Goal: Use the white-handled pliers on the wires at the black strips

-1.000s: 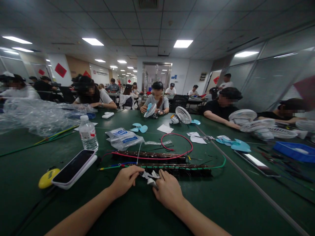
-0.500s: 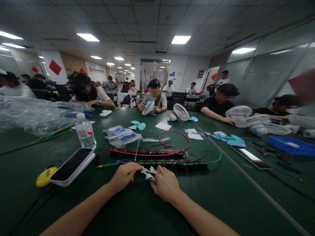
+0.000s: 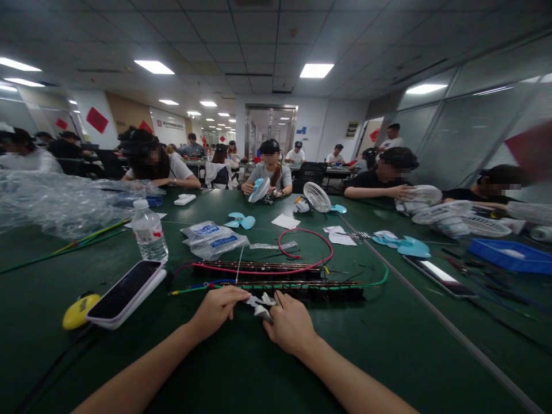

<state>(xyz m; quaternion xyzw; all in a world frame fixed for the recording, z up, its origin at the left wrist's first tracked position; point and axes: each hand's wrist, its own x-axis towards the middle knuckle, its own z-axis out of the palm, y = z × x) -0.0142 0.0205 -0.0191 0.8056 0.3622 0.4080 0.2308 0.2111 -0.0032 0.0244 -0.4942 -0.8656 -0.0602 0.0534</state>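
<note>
Just in front of the near wired strip, my right hand [image 3: 293, 323] is closed around a small white-and-grey tool [image 3: 261, 311] whose pale arms spread apart; its exact kind is hard to make out. My left hand [image 3: 219, 310] has its fingers pinched together by the tool's left end, and what lies between them is hidden. Two long dark strips lined with wires lie side by side beyond my hands: the near strip [image 3: 340, 292] carries a green wire [image 3: 381, 277], the far strip [image 3: 267, 267] a red wire [image 3: 331, 244]. A thin white cable tie [image 3: 240, 263] sticks up from the near strip.
At left are a phone [image 3: 125, 293], a yellow tape measure [image 3: 80, 311] and a water bottle [image 3: 149, 233]. A plastic bag [image 3: 213, 240] lies beyond the strips. Another phone [image 3: 440, 277] and a blue tray [image 3: 511, 256] sit right. Co-workers handle fans across the table.
My hands and the tool stay almost in place. At the right, a co-worker's hand has risen onto a white fan.
</note>
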